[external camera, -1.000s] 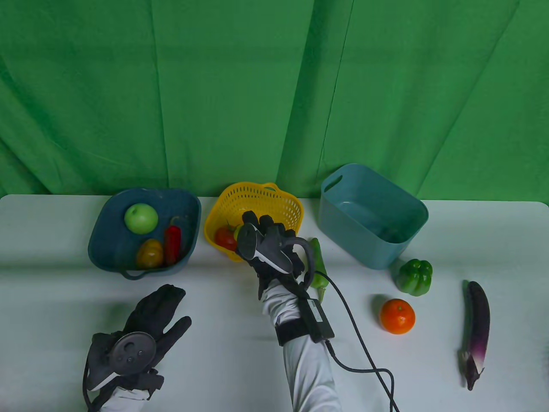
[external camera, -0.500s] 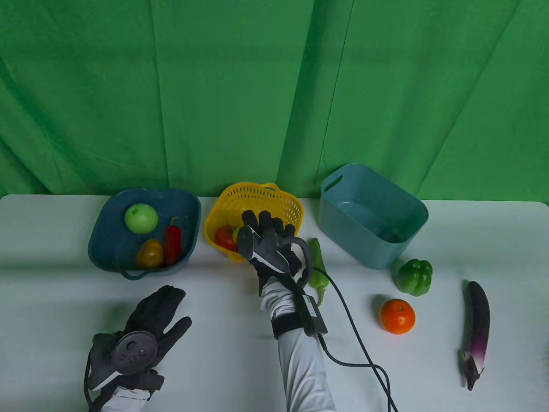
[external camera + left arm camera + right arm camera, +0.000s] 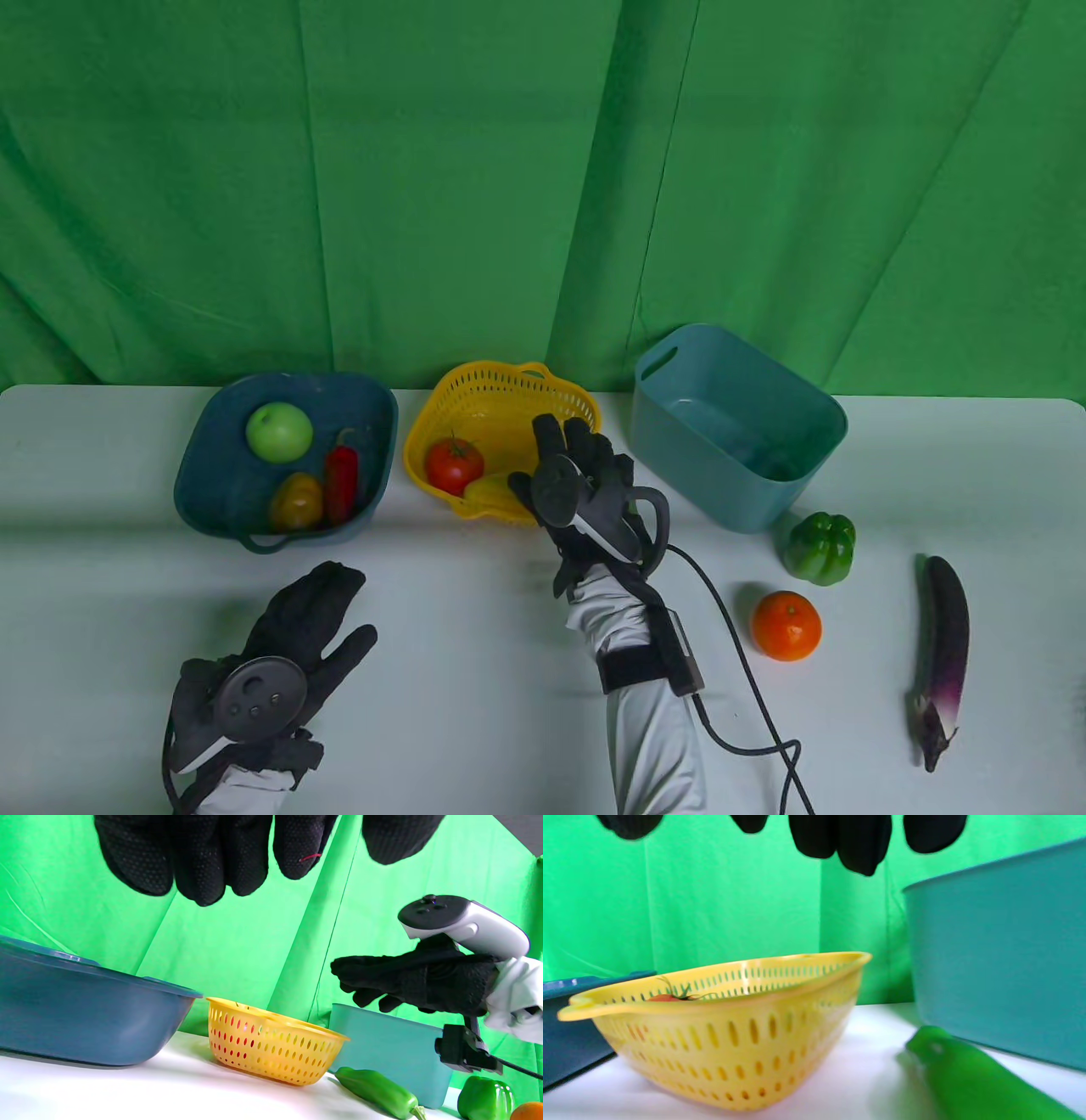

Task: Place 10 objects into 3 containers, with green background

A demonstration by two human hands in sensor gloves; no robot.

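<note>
The long green chili pepper (image 3: 377, 1091) is lying on the worktop (image 3: 475, 645) between the yellow basket (image 3: 501, 407) and the teal bin (image 3: 738, 424), looking light, smooth and probably slippery, so gripping across its thick middle seems safest. The right hand (image 3: 585, 492) is hovering over it, empty, fingers loosely spread; the left hand (image 3: 288, 645) is resting flat and empty.

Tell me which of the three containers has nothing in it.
The teal bin on the right: only bare floor shows inside. The dark blue bowl holds three items, and the yellow basket holds a tomato and a yellow item.
</note>
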